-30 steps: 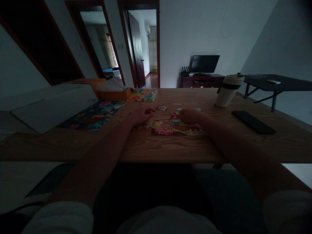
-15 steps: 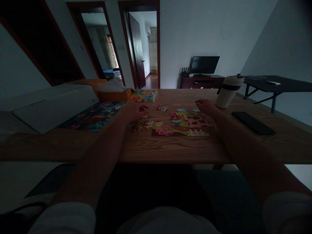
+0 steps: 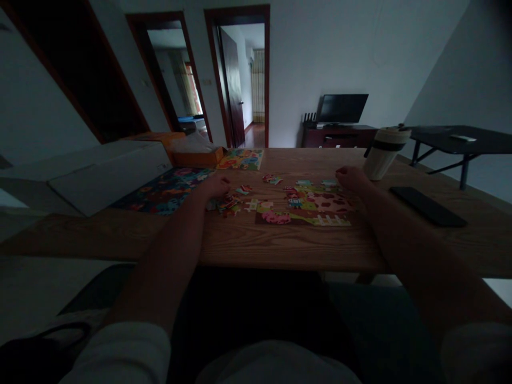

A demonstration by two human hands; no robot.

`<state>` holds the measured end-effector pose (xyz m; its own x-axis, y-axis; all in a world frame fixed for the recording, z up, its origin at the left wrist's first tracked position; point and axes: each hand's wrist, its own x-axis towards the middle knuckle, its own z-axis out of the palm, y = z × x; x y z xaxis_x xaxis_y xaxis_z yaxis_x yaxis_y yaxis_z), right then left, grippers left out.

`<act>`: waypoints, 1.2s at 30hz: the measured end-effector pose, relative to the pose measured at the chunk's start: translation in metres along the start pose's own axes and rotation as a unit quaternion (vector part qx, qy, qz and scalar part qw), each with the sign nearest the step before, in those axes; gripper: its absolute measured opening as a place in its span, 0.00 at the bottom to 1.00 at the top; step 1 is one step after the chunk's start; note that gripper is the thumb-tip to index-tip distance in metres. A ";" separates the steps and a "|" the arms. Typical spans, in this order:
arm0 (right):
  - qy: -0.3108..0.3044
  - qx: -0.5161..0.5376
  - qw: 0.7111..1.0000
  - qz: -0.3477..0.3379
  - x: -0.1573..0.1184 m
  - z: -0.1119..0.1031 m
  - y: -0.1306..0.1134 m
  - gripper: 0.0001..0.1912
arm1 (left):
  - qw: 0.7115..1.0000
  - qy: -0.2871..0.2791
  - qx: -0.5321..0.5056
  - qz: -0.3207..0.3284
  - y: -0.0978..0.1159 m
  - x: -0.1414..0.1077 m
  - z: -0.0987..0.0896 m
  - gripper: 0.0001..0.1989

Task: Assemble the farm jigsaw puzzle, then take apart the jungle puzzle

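Observation:
A partly joined puzzle point(image 3: 328, 204) with a spotted cow and a pink pig lies on the wooden table. My left hand point(image 3: 218, 186) is closed above the left side of a heap of loose pieces point(image 3: 230, 204); whatever its fingers hold is too small to make out. Beyond the puzzle's right part, my right hand point(image 3: 351, 177) is curled near a pale blue piece point(image 3: 329, 182), its fingers together, and their contents are hidden. A few joined red and white pieces point(image 3: 272, 179) lie between the hands, farther back.
On the left are a white box point(image 3: 108, 173), a dark floral sheet point(image 3: 164, 193), an orange box point(image 3: 200, 156) and a colourful sheet point(image 3: 241, 159). A cream cup point(image 3: 384, 154) and a black phone point(image 3: 427, 206) lie to the right on the table point(image 3: 288, 248).
The view has shifted, so the scene sits slightly farther right. My left hand has drawn back leftward from the loose pieces, uncovering a red and white one, and its fingers have closed.

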<state>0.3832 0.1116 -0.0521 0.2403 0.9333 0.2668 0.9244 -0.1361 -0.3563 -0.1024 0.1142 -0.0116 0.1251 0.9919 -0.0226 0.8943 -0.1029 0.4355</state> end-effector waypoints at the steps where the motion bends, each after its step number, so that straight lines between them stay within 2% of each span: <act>1: -0.002 0.001 1.000 0.003 0.000 0.001 0.001 0.19 | 1.000 -0.001 -0.001 -0.011 -0.001 0.000 0.000 0.12; 6: -0.010 0.005 1.000 0.005 0.002 0.002 0.003 0.18 | 0.999 -0.001 -0.022 -0.034 -0.002 -0.002 -0.004 0.12; 10: -0.010 0.003 1.000 0.007 0.003 0.002 0.004 0.18 | 0.999 0.012 0.003 -0.042 -0.008 0.002 -0.006 0.12; 16: -0.020 -0.003 1.000 -0.001 0.002 0.004 0.003 0.18 | 0.999 -0.021 -0.028 -0.029 -0.007 0.003 -0.005 0.11; 22: -0.024 -0.009 1.000 -0.006 0.003 0.005 0.002 0.18 | 0.995 -0.063 -0.079 -0.010 -0.004 0.001 0.000 0.18; 27: -0.022 -0.009 1.000 -0.006 0.001 0.004 0.000 0.18 | 0.993 -0.067 -0.092 -0.001 -0.007 0.004 0.002 0.18; 34: -0.032 -0.011 0.999 -0.001 0.000 0.002 -0.003 0.17 | 1.000 -0.023 0.001 0.011 -0.008 -0.001 -0.011 0.10; 36: -0.031 -0.007 0.999 -0.004 0.000 0.002 -0.002 0.17 | 0.998 -0.038 0.054 0.005 -0.011 -0.004 -0.018 0.11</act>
<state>0.3803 0.1124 -0.0531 0.2154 0.9528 0.2139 0.9303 -0.1336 -0.3416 -0.1206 0.1130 -0.0001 0.1639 0.9824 -0.0893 0.9330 -0.1249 0.3375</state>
